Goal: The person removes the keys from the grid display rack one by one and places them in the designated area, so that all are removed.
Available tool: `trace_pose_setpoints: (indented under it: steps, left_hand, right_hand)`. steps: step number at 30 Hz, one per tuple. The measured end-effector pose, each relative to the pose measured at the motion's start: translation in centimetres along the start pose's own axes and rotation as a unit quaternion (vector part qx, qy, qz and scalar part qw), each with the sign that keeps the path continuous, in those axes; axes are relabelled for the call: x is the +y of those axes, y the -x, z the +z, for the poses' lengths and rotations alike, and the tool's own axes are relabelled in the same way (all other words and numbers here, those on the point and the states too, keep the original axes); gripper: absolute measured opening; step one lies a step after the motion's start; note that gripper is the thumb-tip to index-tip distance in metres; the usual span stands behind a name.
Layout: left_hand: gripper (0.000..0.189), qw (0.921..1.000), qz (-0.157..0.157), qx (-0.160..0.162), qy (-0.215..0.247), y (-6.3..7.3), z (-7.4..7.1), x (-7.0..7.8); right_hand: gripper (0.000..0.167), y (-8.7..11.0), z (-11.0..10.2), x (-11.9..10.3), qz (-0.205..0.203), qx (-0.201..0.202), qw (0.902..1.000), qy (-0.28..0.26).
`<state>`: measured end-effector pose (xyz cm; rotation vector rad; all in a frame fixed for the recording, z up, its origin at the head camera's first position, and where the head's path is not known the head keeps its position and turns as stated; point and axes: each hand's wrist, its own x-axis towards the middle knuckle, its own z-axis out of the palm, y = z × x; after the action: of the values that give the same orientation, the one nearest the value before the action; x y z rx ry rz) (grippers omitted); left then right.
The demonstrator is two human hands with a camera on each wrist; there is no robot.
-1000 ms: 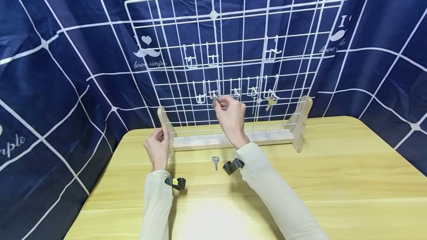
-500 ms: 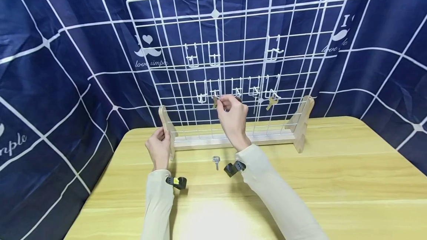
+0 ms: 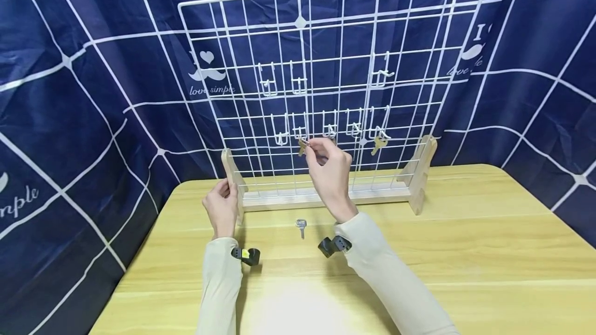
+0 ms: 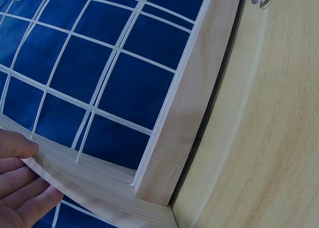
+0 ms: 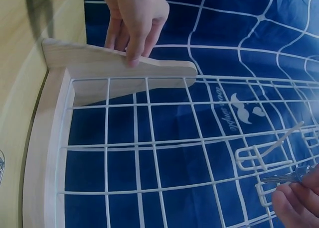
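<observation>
My left hand (image 3: 221, 206) grips the left wooden upright (image 4: 75, 173), thumb on one face and fingers on the other. My right hand (image 3: 330, 172) pinches a small key (image 3: 302, 147) just below the second hook (image 3: 299, 132) in the lower row of the white wire grid. In the right wrist view, the key (image 5: 280, 178) lies sideways beside that row's hooks, its head at my fingertips; whether it touches a hook, I cannot tell. A silver key (image 3: 301, 227) lies on the table in front of the stand.
A gold key (image 3: 379, 143) hangs from the lower row's rightmost hook. More hooks are beside it, and an upper row holds three hooks, one being the right hook (image 3: 382, 75). The wooden base (image 3: 284, 200) stands on the table (image 3: 479, 252), with a blue curtain behind.
My right hand has shifted slightly right and down, and the key in its fingertips sits a little lower below the hook. The left hand has stayed on the upright.
</observation>
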<state>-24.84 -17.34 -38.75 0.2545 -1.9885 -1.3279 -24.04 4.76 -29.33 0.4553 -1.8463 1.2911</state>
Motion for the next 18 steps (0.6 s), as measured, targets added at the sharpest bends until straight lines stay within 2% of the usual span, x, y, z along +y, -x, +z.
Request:
trace_pose_setpoints:
  steps: [11,18]
  left_hand:
    - [0.021,1.0000,0.000,0.001,-0.004,0.02,0.03,-0.10]
    - [0.021,1.0000,-0.005,-0.001,-0.003,-0.01,-0.02,0.06]
  right_hand:
    - [0.009,0.09,-0.74,-0.81,-0.036,0.023,0.9976,-0.055]
    - [0.010,0.35,-1.00,-0.09,-0.037,0.022,0.9976,-0.053]
